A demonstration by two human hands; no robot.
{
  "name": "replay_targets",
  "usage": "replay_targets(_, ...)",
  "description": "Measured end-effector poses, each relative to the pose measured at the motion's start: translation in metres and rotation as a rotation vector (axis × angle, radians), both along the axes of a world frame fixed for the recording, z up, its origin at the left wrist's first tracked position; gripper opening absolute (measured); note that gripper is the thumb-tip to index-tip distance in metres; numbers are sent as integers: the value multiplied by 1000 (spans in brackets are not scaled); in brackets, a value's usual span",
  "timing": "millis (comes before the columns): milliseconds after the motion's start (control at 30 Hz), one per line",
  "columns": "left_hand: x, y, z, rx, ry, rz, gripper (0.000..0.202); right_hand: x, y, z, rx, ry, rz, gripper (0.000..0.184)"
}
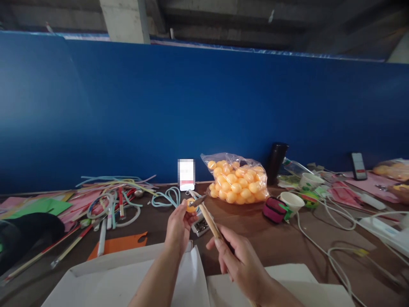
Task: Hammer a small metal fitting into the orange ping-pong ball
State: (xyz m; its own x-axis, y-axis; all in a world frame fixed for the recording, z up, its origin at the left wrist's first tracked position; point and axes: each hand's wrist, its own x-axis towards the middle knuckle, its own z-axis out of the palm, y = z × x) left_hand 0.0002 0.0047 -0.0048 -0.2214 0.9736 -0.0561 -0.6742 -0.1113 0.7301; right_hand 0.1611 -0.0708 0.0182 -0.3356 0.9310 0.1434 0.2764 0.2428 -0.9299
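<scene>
My left hand [179, 226] grips an orange ping-pong ball [191, 208] between thumb and fingers, above the table's middle. My right hand [239, 256] is wrapped round the wooden handle of a small hammer [210, 220]. The hammer's metal head lies over the ball, touching or very close to it; which, I cannot tell. A small shiny bit shows at the ball's top beside the head, too small to name. Below both hands sits a small grey box [200, 227] of dark metal pieces, perhaps nails. Behind them stands a clear bag of orange ping-pong balls [238, 181].
White cardboard [128, 277] lies along the near edge. Tubes, brushes and coloured paper [47, 206] crowd the left. A phone [187, 175] leans at the back. On the right are a purple pouch [274, 209], paper cups [292, 202], a black bottle [276, 163] and white cables [330, 260].
</scene>
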Motion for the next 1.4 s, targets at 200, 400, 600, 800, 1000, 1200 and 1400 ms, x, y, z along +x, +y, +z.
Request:
replay_targets(200,-1,2,-2,-22,10,10,25,-1,0,-1,-8,-13,-8,36)
replay_targets(400,-1,1,-2,-17,32,11,27,-2,-1,3,-14,-7,0,36)
replay_targets(600,0,0,-1,-10,33,23,27,-2,-1,3,-5,13,-1,36)
replay_targets(800,1,-2,3,-40,30,28,25,0,0,4,-10,-9,-11,36)
replay_targets(1000,0,-1,4,-33,18,41,28,14,15,-1,22,-49,-211,39)
replay_targets(1200,-1,-1,1,-59,45,75,30,26,36,-22,164,-269,-352,39)
replay_targets(1400,-1,-1,0,-60,56,85,35,25,39,-31,98,-590,-356,41)
